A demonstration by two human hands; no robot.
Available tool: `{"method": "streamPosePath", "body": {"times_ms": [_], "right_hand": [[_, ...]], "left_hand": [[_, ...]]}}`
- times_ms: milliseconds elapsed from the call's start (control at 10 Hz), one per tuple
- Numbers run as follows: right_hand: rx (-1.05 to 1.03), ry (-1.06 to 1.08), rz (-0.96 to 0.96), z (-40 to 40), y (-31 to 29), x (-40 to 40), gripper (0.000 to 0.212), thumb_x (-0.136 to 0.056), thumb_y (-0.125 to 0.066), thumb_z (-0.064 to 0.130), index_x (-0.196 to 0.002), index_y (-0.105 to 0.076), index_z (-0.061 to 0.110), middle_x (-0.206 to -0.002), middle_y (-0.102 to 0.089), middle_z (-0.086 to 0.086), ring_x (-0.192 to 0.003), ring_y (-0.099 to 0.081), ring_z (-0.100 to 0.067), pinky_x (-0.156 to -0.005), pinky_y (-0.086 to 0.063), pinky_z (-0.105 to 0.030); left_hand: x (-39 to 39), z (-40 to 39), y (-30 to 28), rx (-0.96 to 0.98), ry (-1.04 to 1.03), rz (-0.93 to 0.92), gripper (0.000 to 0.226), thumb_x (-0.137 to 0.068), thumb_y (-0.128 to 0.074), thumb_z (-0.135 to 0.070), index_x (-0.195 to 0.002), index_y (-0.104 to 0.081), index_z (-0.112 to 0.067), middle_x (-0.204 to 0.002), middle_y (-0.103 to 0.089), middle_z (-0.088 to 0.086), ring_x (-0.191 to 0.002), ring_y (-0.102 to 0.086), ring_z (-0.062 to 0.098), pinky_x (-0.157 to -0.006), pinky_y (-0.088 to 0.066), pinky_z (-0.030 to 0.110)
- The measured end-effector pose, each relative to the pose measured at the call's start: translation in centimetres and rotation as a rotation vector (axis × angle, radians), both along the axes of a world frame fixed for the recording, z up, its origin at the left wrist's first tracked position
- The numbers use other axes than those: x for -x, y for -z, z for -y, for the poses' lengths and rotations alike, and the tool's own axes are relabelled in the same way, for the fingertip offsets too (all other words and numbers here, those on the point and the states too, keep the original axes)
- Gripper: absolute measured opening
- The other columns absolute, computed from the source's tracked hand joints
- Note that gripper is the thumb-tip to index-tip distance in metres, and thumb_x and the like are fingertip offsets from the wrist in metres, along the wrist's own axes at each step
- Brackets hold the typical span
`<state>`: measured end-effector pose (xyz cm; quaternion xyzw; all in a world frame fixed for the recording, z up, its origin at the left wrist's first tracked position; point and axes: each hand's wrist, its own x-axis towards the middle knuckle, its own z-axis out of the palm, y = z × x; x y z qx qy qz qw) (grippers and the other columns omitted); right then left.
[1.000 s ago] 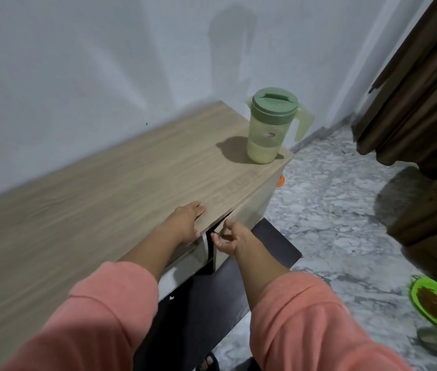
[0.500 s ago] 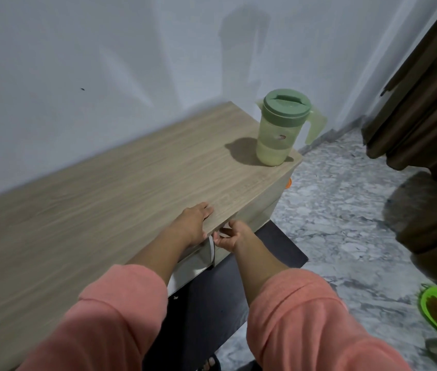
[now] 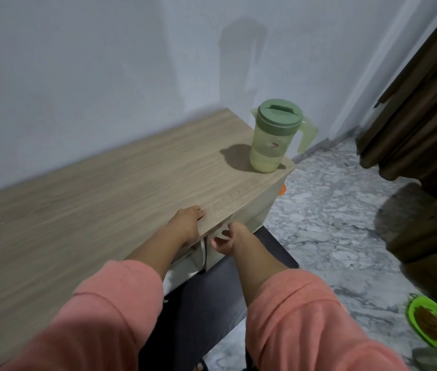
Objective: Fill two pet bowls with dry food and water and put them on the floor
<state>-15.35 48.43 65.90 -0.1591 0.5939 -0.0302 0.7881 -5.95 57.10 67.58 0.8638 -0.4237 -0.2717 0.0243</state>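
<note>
Two hands out front, both mine, coral-pink sleeves (image 3: pixel 110 311) pushed up the forearms. My left hand (image 3: pixel 186 223) lies palm down on the front edge of the wooden cabinet top (image 3: pixel 91 199), fingers flat and loosely spread, gripping nothing. My right hand (image 3: pixel 228 236) is lower, just under the lip of the top, at the cabinet front, fingers curled in with thumb toward the pale door panel (image 3: pixel 249 220); whether it is actually pinching the door edge or a handle, I cannot tell, fingertips are hidden. Narrow dark gap (image 3: pixel 203 251) between two door panels just beside that hand. Green pitcher (image 3: pixel 273 137) with darker green lid stands upright at the far right corner of the top, handle pointing right, pale liquid in the lower part, well apart from both hands. Small orange thing (image 3: pixel 281 189) sticks out past the cabinet's right side below the pitcher, too little visible to name. Grey marbled floor (image 3: pixel 332 223) to the right. Bright green bowl (image 3: pixel 434 324) sits on the floor at lower right, brown dry food in it. Just below it a second greyish-green bowl (image 3: pixel 436 357), cut by the frame edge, contents unclear. Brown curtain (image 3: pixel 420 103) hangs at upper right. Dark mat (image 3: pixel 212 303) on floor under my arms.
</note>
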Motion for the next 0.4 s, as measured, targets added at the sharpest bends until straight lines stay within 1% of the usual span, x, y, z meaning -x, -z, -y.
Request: {"method": "streamPosePath", "body": {"times_ms": [100, 200, 300, 400], "right_hand": [[0.153, -0.129, -0.063, 1.9, -1.7, 0.5, 0.031, -0.100, -0.042, 0.024, -0.087, -0.050, -0.002, -0.137, -0.049, -0.017, -0.125, -0.051, -0.030, -0.104, -0.045, -0.036], [0.340, -0.319, -0.117, 3.7, -2.6, 0.7, 0.028, -0.100, -0.039, 0.026, -0.110, -0.049, 0.002, -0.120, -0.048, -0.012, -0.114, -0.051, -0.029, -0.098, -0.046, -0.036], [0.488, -0.542, -0.151, 5.6, -2.3, 1.9, 0.021, -0.097, -0.038, 0.027, -0.105, -0.043, 0.008, -0.098, -0.051, -0.010, -0.075, -0.056, -0.024, -0.057, -0.043, -0.026], [0.623, -0.708, -0.072, 7.2, -0.8, 5.2, 0.022, -0.097, -0.041, 0.018, -0.077, -0.049, 0.014, -0.069, -0.049, -0.002, -0.056, -0.053, -0.014, -0.051, -0.034, -0.022]], "left_hand": [[0.6, 1.7, -1.0, 0.064, -0.144, -0.083, 0.057, -0.097, -0.051, -0.025, -0.150, -0.031, -0.014, -0.155, -0.033, 0.007, -0.143, -0.032, 0.025, -0.116, -0.025, 0.026], [1.5, 2.7, -1.5, 0.157, -0.227, -0.147, 0.055, -0.097, -0.049, -0.024, -0.148, -0.034, -0.012, -0.152, -0.039, 0.009, -0.140, -0.038, 0.023, -0.114, -0.028, 0.024], [3.8, 3.3, -1.1, 0.352, -0.346, -0.218, 0.049, -0.095, -0.052, -0.019, -0.143, -0.043, -0.014, -0.144, -0.050, 0.010, -0.134, -0.047, 0.021, -0.111, -0.035, 0.025], [8.7, 3.5, 0.6, 0.562, -0.464, -0.282, 0.039, -0.095, -0.053, -0.009, -0.134, -0.053, -0.013, -0.128, -0.062, 0.006, -0.109, -0.062, 0.002, -0.094, -0.040, 0.009]]}}
